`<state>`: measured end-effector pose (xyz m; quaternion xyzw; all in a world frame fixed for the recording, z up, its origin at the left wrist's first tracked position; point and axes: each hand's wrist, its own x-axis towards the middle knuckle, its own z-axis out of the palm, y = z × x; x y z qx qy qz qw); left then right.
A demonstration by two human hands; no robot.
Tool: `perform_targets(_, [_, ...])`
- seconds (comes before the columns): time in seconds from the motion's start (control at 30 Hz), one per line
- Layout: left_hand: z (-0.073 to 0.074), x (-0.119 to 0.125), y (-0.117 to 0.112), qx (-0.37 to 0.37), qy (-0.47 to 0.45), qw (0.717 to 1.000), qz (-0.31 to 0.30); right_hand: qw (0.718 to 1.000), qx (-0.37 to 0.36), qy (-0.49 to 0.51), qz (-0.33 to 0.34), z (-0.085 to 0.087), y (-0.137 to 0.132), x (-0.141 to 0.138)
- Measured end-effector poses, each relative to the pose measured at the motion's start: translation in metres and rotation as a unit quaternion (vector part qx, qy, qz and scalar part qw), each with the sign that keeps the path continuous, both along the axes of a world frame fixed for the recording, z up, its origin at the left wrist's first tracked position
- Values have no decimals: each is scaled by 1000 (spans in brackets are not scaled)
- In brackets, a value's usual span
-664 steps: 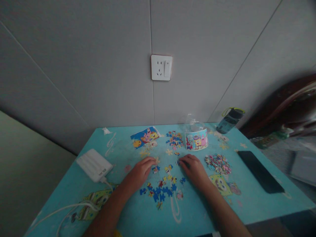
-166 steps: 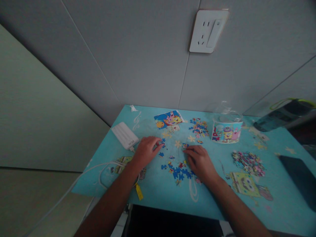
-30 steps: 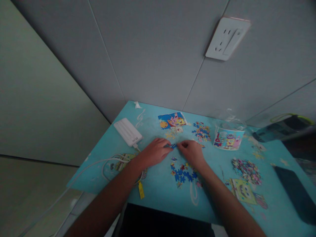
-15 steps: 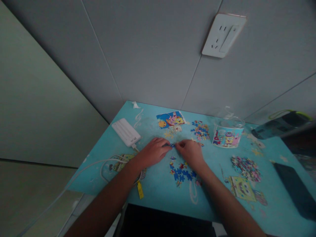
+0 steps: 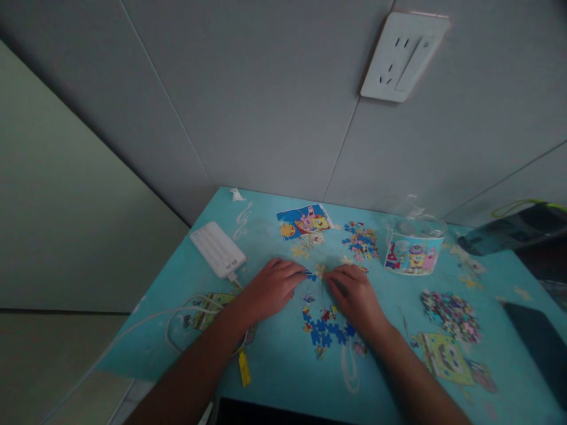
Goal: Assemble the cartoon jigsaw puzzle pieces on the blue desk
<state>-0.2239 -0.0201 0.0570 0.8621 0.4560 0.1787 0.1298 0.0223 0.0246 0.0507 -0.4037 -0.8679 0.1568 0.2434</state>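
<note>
My left hand (image 5: 275, 287) rests low over the table, its fingertips closed on a small blue jigsaw puzzle piece (image 5: 312, 276). To its right, my right hand (image 5: 357, 296) has its thumb and forefinger apart, and I see nothing between them. A partly joined group of blue puzzle pieces (image 5: 325, 333) lies just below both hands. Beyond them is a loose pile of blue and multicoloured pieces (image 5: 361, 239). The cartoon picture card (image 5: 305, 221) lies farther back, near the wall.
A clear tub with a cartoon label (image 5: 414, 255) stands at the back right, near a dark bottle (image 5: 509, 227). Another pile of pieces (image 5: 450, 316) and a dark flat object (image 5: 538, 345) lie right. At left is a white power bank (image 5: 218, 249) with a cable (image 5: 155, 314).
My right hand has moved away from the blue piece and its fingers have parted. The left fingertips stay at the piece. The whole view has shifted slightly.
</note>
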Motion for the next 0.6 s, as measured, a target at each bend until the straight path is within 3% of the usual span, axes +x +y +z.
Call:
perform_targets(0.33, [1, -1, 1, -17, 4, 1000, -2, 998, -15, -60, -25, -1, -7, -24])
perform_targets(0.6, [3, -1, 0, -23, 0, 1000, -3, 997, -64, -27, -42, 0, -4, -27])
